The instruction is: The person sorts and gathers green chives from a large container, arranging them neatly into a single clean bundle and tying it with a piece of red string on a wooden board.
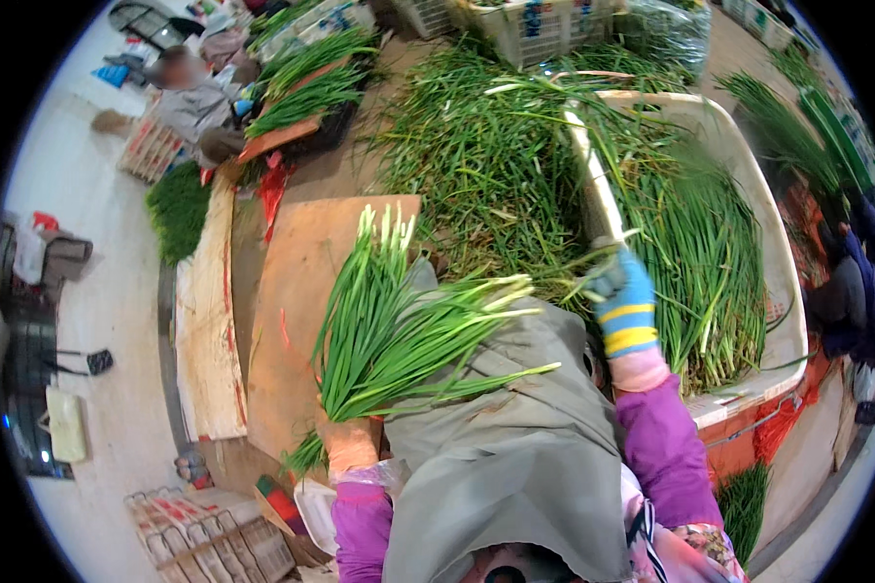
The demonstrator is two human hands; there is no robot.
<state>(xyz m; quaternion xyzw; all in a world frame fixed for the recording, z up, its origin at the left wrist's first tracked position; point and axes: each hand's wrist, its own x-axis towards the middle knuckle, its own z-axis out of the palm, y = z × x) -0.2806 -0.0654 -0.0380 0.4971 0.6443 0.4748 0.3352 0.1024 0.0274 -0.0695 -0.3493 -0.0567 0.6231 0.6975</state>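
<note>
Your grey apron (515, 447) spreads across your lap, and everything else sits around it. Right of the apron stands the big white crate (799, 321), packed with green stalks (705, 267) lying roughly the same way; its nearness seems meant to keep them within your right arm's reach. Beyond the apron's far edge spreads a loose heap of tangled leaves (467, 160), with yellowed bits among the green, so it probably gathers there because it is close to both hands. Left of the apron lies a brown board (287, 257), likely a flat rest for longer stalks.

Your clean bundle (389, 335) lies over the board's right part and onto the apron's upper left. It fans two ways: some white ends point away from you, others point right across the apron, while the leaf tips converge toward your left side. Laying the white ends together likely keeps each group even.

Your left hand (348, 445), at the apron's left edge, is mostly under those leaves; you may be steadying them, but I cannot tell how its fingers stand. Your right hand (624, 296), in a striped blue glove, is just beyond the apron's right corner, fingers bent beside a few thin strands (598, 255); whether it pinches them, I cannot tell.
</note>
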